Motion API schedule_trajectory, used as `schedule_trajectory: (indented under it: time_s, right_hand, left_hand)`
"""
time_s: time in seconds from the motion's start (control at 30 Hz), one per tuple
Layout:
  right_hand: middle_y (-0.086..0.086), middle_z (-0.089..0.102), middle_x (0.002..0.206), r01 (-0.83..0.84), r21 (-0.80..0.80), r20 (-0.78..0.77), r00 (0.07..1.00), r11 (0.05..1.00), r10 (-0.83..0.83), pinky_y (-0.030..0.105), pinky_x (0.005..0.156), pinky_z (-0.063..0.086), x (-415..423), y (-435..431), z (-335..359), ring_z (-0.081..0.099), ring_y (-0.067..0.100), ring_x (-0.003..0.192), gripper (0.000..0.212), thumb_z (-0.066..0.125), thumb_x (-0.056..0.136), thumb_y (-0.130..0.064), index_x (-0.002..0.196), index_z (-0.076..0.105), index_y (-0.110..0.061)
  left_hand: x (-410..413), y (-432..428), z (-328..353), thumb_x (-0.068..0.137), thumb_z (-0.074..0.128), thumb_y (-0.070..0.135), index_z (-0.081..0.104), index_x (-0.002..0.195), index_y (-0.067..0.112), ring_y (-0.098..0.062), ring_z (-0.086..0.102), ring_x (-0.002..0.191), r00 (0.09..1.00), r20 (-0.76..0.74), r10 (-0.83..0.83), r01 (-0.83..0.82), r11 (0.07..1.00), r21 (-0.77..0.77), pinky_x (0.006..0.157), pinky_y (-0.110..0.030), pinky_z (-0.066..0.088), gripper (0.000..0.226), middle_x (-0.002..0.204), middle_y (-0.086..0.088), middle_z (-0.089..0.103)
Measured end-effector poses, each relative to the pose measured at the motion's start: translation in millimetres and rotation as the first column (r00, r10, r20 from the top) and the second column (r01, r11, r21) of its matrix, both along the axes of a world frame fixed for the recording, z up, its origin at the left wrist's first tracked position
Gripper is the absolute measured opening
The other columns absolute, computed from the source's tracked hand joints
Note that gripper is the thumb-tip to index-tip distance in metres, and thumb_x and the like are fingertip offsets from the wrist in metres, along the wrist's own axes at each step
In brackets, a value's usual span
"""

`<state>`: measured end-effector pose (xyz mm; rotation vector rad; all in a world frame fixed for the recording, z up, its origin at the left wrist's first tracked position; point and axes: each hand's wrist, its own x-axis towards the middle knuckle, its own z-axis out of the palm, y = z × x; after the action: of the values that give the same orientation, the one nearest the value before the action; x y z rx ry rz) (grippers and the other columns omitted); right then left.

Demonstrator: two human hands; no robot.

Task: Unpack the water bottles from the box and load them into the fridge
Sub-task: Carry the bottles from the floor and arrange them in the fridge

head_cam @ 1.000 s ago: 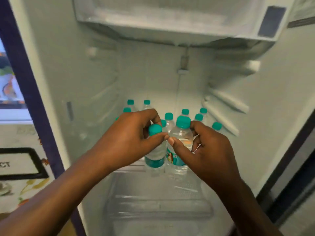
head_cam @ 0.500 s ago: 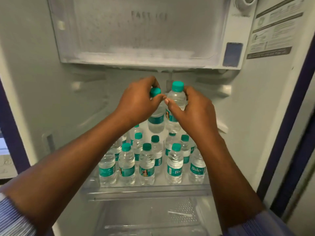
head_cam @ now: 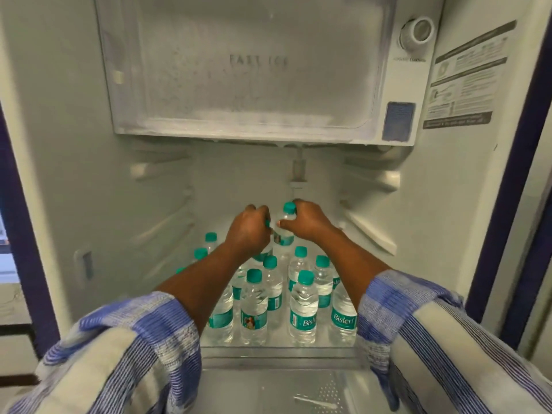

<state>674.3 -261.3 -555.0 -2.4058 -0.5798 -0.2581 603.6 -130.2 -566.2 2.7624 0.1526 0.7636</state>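
Head view: both my arms are stretched deep into the fridge (head_cam: 74, 174). My left hand (head_cam: 248, 231) curls around the top of one water bottle (head_cam: 263, 254), hiding most of its cap. My right hand (head_cam: 306, 222) grips a second water bottle (head_cam: 283, 234) just below its teal cap (head_cam: 289, 208). Both are upright, side by side near the back edge of the glass shelf (head_cam: 277, 351), behind the standing bottles (head_cam: 303, 309); I cannot tell whether they touch it.
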Motion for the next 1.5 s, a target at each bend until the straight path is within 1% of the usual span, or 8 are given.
schedule_trajectory:
  time_s: [0.13, 0.27, 0.4, 0.6, 0.9, 1.07, 1.27, 1.5]
  right_hand:
    - [0.008, 0.058, 0.134, -0.071, -0.092, -0.037, 0.997, 0.993, 0.068, 0.031, 0.090, 0.046, 14, 9, -13, 0.058, 0.026, 0.115, 0.059, 0.072, 0.087, -0.039, 0.136, 0.048, -0.016]
    - [0.006, 0.061, 0.128, -0.093, -0.203, -0.003, 0.996, 0.975, 0.094, 0.033, 0.092, 0.049, 17, 24, -19, 0.060, 0.026, 0.108, 0.058, 0.075, 0.084, -0.040, 0.131, 0.051, -0.018]
    - [0.007, 0.061, 0.127, -0.075, -0.281, 0.002, 0.997, 0.957, 0.079, 0.032, 0.093, 0.049, 21, 39, -25, 0.060, 0.025, 0.107, 0.059, 0.078, 0.082, -0.037, 0.130, 0.052, -0.015]
    - [0.011, 0.060, 0.126, -0.004, -0.314, -0.028, 1.000, 0.949, -0.005, 0.031, 0.093, 0.048, 28, 55, -40, 0.060, 0.027, 0.109, 0.061, 0.076, 0.084, -0.038, 0.131, 0.050, -0.010]
    - [0.008, 0.065, 0.114, 0.056, -0.479, -0.043, 0.995, 0.876, -0.087, 0.028, 0.084, 0.050, 35, 66, -52, 0.062, 0.021, 0.093, 0.043, 0.072, 0.088, -0.035, 0.120, 0.060, -0.009]
    - [0.004, 0.065, 0.115, 0.070, -0.554, 0.007, 0.997, 0.829, -0.080, 0.029, 0.082, 0.050, 33, 55, -51, 0.060, 0.019, 0.091, 0.038, 0.064, 0.093, -0.037, 0.122, 0.059, -0.014]
    - [0.006, 0.058, 0.135, 0.042, -0.469, -0.023, 0.998, 0.882, -0.060, 0.034, 0.096, 0.047, 19, 45, -30, 0.058, 0.025, 0.116, 0.054, 0.057, 0.095, -0.049, 0.136, 0.053, -0.014]
    - [0.003, 0.065, 0.122, -0.039, -0.315, 0.126, 0.989, 0.948, 0.082, 0.034, 0.089, 0.053, -59, 38, 6, 0.063, 0.023, 0.102, 0.039, 0.060, 0.094, -0.043, 0.126, 0.062, -0.021]
  left_hand:
    - [8, 5, -10, 0.090, 0.066, 0.019, 0.061, 0.114, 0.018, -0.025, 0.057, 0.096, 0.993, -0.113, 0.041, -0.040, 0.999, 0.011, 0.080, -0.030, 0.045, 0.025, 0.113, -0.008, 0.058]
    - [12, 8, -14, 0.089, 0.067, 0.017, 0.062, 0.115, 0.017, -0.023, 0.059, 0.097, 0.979, -0.198, 0.045, -0.038, 0.999, 0.039, 0.084, -0.031, 0.050, 0.027, 0.113, -0.008, 0.062]
    - [14, 12, -19, 0.087, 0.068, 0.015, 0.062, 0.115, 0.014, -0.019, 0.056, 0.090, 0.966, -0.248, 0.069, -0.059, 0.997, 0.048, 0.077, -0.028, 0.046, 0.028, 0.110, -0.006, 0.063]
    - [16, 15, -27, 0.089, 0.068, 0.016, 0.061, 0.117, 0.012, -0.018, 0.055, 0.088, 0.952, -0.287, 0.103, -0.091, 0.994, 0.054, 0.083, -0.028, 0.048, 0.030, 0.113, -0.007, 0.064]
    - [13, 17, -29, 0.089, 0.066, 0.013, 0.061, 0.127, 0.014, -0.023, 0.062, 0.105, 0.950, -0.295, 0.100, -0.071, 0.991, 0.110, 0.092, -0.031, 0.052, 0.039, 0.122, -0.008, 0.064]
    - [10, 18, -33, 0.094, 0.062, 0.021, 0.049, 0.142, 0.016, -0.025, 0.057, 0.119, 0.945, -0.322, 0.056, -0.040, 0.998, 0.058, 0.102, -0.034, 0.047, 0.051, 0.138, -0.007, 0.056]
    - [1, 21, -24, 0.097, 0.056, 0.030, 0.053, 0.137, 0.015, -0.024, 0.057, 0.117, 0.960, -0.279, 0.040, -0.037, 0.999, 0.015, 0.100, -0.034, 0.045, 0.042, 0.136, -0.008, 0.057]
    - [-45, 21, -2, 0.089, 0.062, 0.036, 0.061, 0.123, 0.019, -0.025, 0.061, 0.104, 0.994, -0.105, 0.043, -0.041, 0.999, 0.016, 0.086, -0.035, 0.050, 0.038, 0.121, -0.007, 0.059]
